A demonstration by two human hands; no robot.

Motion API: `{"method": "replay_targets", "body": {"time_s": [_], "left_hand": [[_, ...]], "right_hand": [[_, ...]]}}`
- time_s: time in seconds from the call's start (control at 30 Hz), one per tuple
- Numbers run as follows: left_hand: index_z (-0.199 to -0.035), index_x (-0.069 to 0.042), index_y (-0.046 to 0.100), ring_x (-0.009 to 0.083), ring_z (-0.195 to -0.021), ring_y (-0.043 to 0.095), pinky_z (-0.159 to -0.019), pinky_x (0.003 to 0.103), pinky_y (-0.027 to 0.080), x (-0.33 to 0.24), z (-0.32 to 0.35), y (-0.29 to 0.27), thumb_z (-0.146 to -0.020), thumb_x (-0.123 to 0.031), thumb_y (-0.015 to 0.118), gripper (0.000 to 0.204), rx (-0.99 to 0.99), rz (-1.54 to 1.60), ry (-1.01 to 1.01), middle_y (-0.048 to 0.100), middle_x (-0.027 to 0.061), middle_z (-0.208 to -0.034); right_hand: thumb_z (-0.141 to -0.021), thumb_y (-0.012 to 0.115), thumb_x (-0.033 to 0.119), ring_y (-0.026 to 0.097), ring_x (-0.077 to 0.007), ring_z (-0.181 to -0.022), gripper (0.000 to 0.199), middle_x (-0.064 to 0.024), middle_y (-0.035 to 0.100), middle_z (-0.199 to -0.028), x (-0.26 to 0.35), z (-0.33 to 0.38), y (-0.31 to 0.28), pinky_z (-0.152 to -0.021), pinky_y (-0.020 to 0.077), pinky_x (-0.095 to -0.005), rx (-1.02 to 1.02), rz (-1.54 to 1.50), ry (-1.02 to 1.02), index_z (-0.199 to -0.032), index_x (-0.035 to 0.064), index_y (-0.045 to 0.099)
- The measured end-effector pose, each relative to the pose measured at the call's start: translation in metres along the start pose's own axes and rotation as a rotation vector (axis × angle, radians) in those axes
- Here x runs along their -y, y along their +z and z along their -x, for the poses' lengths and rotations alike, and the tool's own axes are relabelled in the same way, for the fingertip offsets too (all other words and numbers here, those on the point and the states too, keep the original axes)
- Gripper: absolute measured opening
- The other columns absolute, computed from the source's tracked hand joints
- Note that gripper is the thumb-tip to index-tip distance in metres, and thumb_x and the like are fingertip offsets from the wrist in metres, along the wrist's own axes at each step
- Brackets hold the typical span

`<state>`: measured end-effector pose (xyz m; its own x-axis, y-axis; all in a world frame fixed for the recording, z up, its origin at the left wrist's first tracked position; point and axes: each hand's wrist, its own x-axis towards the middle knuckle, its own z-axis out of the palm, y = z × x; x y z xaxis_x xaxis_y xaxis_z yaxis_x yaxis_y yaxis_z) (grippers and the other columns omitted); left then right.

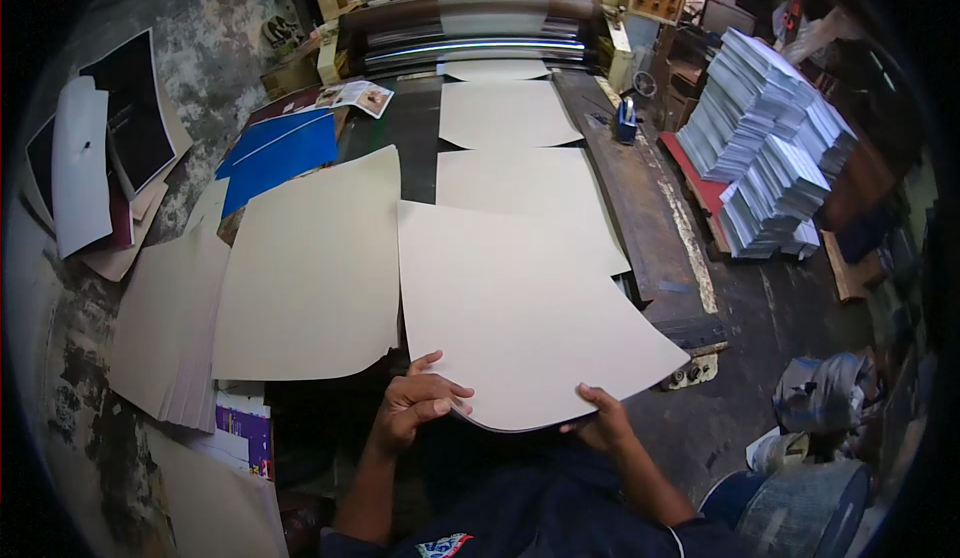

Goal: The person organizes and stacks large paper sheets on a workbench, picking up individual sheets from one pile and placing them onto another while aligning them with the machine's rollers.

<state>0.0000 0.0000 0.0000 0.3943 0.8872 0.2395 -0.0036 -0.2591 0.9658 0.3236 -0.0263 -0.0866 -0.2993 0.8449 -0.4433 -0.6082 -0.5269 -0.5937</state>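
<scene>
I hold a large cream sheet of card (530, 308) by its near edge, which bows downward in front of me. My right hand (603, 420) grips it near the right end of that edge, thumb on top and fingers beneath. At the near left corner, my left hand (418, 403) is closed about the edge, fingers bent. The sheet's far part overlaps another cream sheet (520, 178) on the machine's feed bed. Farther along lies one more sheet (505, 113), in line toward the rollers (475, 48).
Left of the bed stand a stack of cream sheets (310, 268) and a fanned pile (165, 328). Blue sheets (285, 153) lie beyond them. At right, tall stacks of white paper (745, 108) sit on a red board (700, 183). A blue drum (800, 508) stands near right.
</scene>
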Motion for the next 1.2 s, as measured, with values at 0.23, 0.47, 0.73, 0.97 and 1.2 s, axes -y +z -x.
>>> {"method": "replay_targets", "body": {"time_s": [0.23, 0.47, 0.73, 0.97, 1.2], "left_hand": [[-0.075, -0.001, 0.073, 0.0292, -0.088, 0.071, -0.116, 0.052, 0.017, 0.03, 0.003, 0.004, -0.073, -0.025, 0.053, 0.032, -0.036, 0.184, -0.146, 0.072, 0.0119, -0.074], [-0.071, 0.001, 0.072, 0.0322, -0.08, 0.071, -0.116, 0.051, 0.018, 0.041, 0.013, -0.002, -0.072, -0.026, 0.055, 0.032, -0.13, 0.374, -0.084, 0.07, 0.0141, -0.069], [-0.074, -0.001, 0.073, 0.0347, -0.083, 0.071, -0.116, 0.053, 0.015, 0.022, 0.012, 0.0, -0.074, -0.024, 0.059, 0.028, -0.082, 0.419, 0.043, 0.071, 0.0146, -0.072], [-0.073, -0.002, 0.074, 0.0346, -0.087, 0.071, -0.117, 0.054, 0.012, 0.017, 0.019, -0.003, -0.076, -0.023, 0.06, 0.026, -0.096, 0.399, 0.071, 0.071, 0.0138, -0.074], [-0.073, -0.002, 0.074, 0.0335, -0.088, 0.071, -0.117, 0.051, 0.012, 0.009, 0.012, -0.004, -0.072, -0.024, 0.061, 0.026, -0.096, 0.391, 0.086, 0.072, 0.0141, -0.075]], "right_hand": [[-0.09, 0.065, 0.026, 0.066, -0.0326, -0.095, 0.057, -0.0214, 0.059, -0.114, -0.034, 0.036, -0.018, -0.07, 0.0615, -0.0469, -0.008, -0.044, 0.033, -0.132, -0.0009, 0.039], [-0.096, 0.059, 0.027, 0.063, -0.0282, -0.085, 0.046, -0.0221, 0.06, -0.105, -0.059, 0.059, -0.027, -0.074, 0.0565, -0.0474, 0.111, 0.111, 0.206, -0.126, -0.0048, 0.044], [-0.097, 0.055, 0.029, 0.063, -0.029, -0.09, 0.04, -0.0166, 0.064, -0.106, -0.08, 0.029, -0.049, -0.082, 0.0524, -0.0464, 0.048, 0.329, 0.146, -0.125, -0.0004, 0.051], [-0.097, 0.056, 0.028, 0.062, -0.0301, -0.093, 0.042, -0.0165, 0.063, -0.108, -0.055, -0.01, -0.04, -0.084, 0.0514, -0.0457, 0.016, 0.187, 0.132, -0.125, -0.0014, 0.05], [-0.096, 0.057, 0.027, 0.061, -0.0311, -0.096, 0.043, -0.0164, 0.062, -0.111, -0.033, -0.032, -0.032, -0.087, 0.0504, -0.0449, 0.018, 0.2, 0.009, -0.126, -0.0024, 0.049]]}}
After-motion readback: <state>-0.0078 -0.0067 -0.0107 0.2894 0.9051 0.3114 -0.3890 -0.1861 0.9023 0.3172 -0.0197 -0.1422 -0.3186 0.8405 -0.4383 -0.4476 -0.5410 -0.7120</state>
